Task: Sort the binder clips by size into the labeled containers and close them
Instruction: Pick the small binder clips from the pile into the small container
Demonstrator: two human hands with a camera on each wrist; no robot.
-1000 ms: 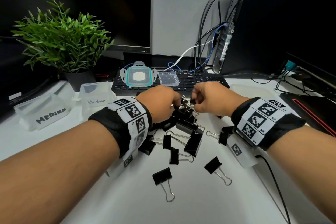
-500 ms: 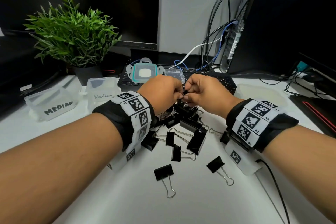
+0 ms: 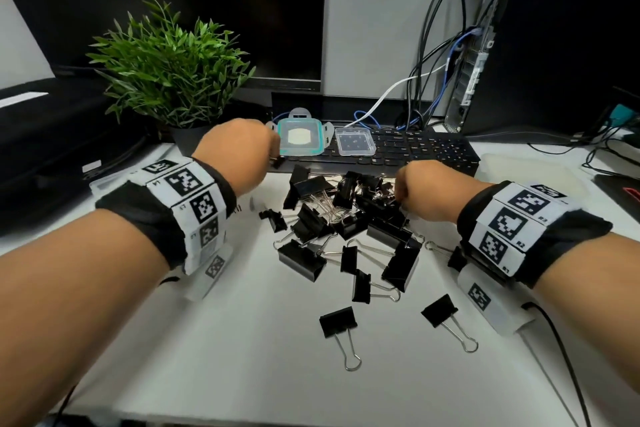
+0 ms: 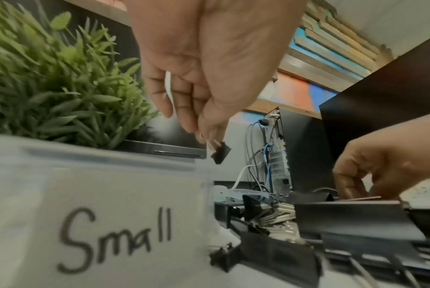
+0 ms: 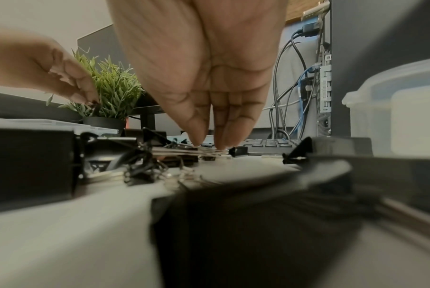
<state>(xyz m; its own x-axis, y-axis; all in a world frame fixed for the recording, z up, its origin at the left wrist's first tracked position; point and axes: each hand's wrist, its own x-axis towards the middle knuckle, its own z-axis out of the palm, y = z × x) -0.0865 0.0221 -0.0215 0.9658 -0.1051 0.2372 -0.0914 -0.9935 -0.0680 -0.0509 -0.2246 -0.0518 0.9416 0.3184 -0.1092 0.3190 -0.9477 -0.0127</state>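
A heap of black binder clips of mixed sizes lies mid-table, with loose ones nearer me. My left hand is raised left of the heap and pinches a small black clip by its wire handles, above and just right of the clear container labelled "Small". At the heap's right edge my right hand points down; its thumb and fingertips close on the silver wire handles of a clip in the heap. The Small container is mostly hidden behind my left wrist in the head view.
Two lids, one teal-rimmed and one clear, lie on the black keyboard behind the heap. A potted plant stands back left. A larger clear container sits right, beside the computer tower and cables.
The hands were together over the heap, pulling at a clip. They have parted: the left hand has gone left and up with a small clip, the right has dropped onto the heap's right side.
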